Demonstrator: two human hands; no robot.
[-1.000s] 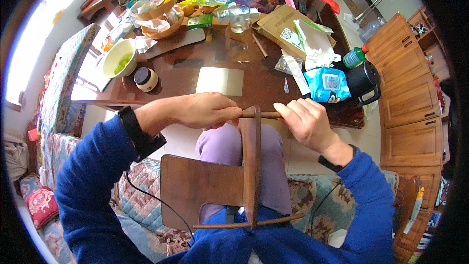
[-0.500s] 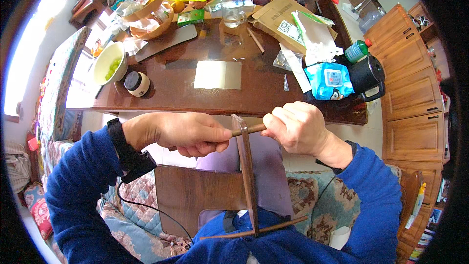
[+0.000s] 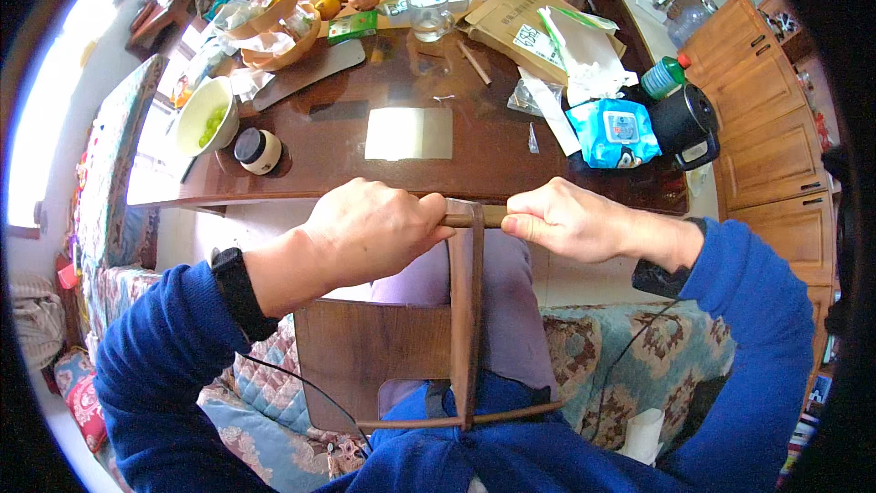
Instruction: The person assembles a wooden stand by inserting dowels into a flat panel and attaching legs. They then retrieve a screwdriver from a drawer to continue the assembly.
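Both my hands grip a brown wooden rod (image 3: 491, 216) above my lap, just short of the table's front edge. My left hand (image 3: 370, 230), back upward, is wrapped round its left part. My right hand (image 3: 570, 224) is closed round the right part, thumb along the rod. Between the hands the rod meets the upper end of a flat wooden bar (image 3: 465, 319), which runs down toward my waist. A thinner wooden rod (image 3: 520, 414) crosses the bar's lower end against my blue top. Left of the bar lies a brown wooden board (image 3: 374, 338) with a cutout.
The dark table (image 3: 356, 173) ahead bears a cream jar (image 3: 258, 152), a bowl (image 3: 208, 117) of green fruit, a blue wipes pack (image 3: 616, 133), a black kettle (image 3: 683, 128), a glass mug (image 3: 429, 18) and a cardboard package (image 3: 520, 23). A patterned sofa (image 3: 593, 347) surrounds me.
The gripped rod has turned from slanting to nearly level. My left hand has rolled over, back upward, and my right wrist has swung outward. The bar's upper end has shifted right.
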